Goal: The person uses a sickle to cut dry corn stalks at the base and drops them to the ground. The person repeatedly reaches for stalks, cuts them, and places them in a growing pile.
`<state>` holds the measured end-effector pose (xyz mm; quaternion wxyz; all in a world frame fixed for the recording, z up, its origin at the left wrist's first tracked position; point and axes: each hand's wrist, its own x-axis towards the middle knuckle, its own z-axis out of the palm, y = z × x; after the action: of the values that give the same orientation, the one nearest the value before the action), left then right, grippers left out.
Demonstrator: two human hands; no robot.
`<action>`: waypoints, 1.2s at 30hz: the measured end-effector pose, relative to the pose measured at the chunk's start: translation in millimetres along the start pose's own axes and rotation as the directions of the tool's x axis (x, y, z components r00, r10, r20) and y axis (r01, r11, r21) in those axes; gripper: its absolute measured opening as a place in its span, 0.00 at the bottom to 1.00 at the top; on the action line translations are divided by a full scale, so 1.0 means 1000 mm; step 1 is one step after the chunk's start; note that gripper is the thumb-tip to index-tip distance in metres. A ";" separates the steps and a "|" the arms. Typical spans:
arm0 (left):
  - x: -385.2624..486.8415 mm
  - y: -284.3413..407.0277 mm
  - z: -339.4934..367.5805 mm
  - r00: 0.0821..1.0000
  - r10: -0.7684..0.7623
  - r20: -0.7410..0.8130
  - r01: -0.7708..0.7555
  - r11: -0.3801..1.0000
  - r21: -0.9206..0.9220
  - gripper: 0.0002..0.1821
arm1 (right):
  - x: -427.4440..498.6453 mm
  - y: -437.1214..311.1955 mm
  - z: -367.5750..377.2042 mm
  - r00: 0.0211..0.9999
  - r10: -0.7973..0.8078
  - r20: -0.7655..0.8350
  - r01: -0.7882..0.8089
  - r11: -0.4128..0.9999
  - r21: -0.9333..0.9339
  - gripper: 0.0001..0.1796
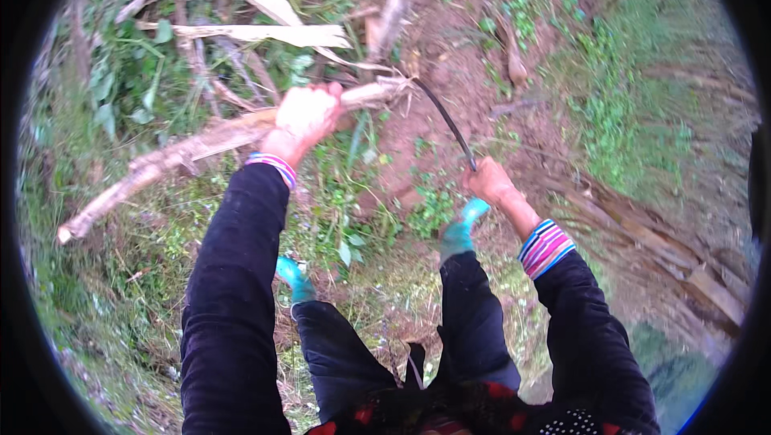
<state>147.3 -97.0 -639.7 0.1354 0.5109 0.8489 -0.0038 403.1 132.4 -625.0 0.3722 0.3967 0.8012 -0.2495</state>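
My left hand (307,112) is closed around a long, pale plant stalk (211,140) with peeling, dry bark. The stalk slants from a cut end at the lower left up to a frayed end at the right. In my right hand (491,179) is a curved dark blade (446,115), which looks like a sickle; its handle is hidden in my fist. The blade's far tip meets the shredded end of the stalk. Just beyond that end stands a thick, upright stem (391,13) with a pale cut face, blurred near the top.
Dry, split stalk strips (277,31) lie over green weeds at the upper left. Bare reddish soil (409,134) shows in the middle. Brown dry stalks (656,230) lie along the right. My feet in teal boots (461,227) stand apart on the grass.
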 end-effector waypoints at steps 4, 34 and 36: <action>0.000 -0.013 -0.003 0.963 -0.118 0.241 0.202 0.910 -0.362 0.20 | 0.008 -0.013 0.000 0.978 -0.208 -0.034 0.211 0.972 0.107 0.19; -0.037 0.053 0.038 0.910 -0.306 0.281 0.404 0.806 -0.432 0.14 | -0.069 0.094 0.055 0.892 -0.191 -0.410 0.321 0.906 0.276 0.15; -0.022 0.050 0.011 0.832 -0.381 0.403 0.446 0.892 -0.079 0.19 | -0.055 0.066 0.023 0.890 -0.153 -0.430 0.304 0.902 0.307 0.15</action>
<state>202.8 -93.4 -638.4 0.3345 0.2908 0.8945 -0.0588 489.0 128.6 -602.3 0.0897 0.4023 0.8404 -0.3519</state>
